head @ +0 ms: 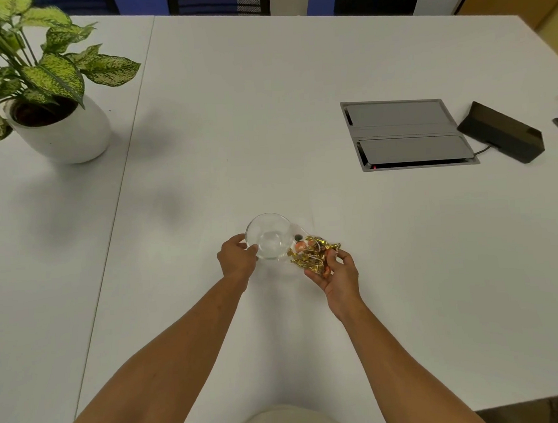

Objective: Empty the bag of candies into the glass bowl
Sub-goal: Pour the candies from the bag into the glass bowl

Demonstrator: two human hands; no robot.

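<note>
A clear glass bowl (pixel 268 236) stands on the white table (pixel 296 95), and I see no candies inside it. My left hand (pixel 238 258) grips the bowl's near-left rim. Just right of the bowl is a clear plastic bag of gold-wrapped candies (pixel 311 253), its open end lying toward the bowl. My right hand (pixel 335 275) holds the bag from below and from the right, with the thumb on top of the candies.
A potted plant in a white pot (pixel 61 126) stands at the far left. At the right are a grey cable hatch (pixel 403 133) set in the table and a dark box (pixel 503 130) with a cable. A seam (pixel 127 155) runs between the table's two panels.
</note>
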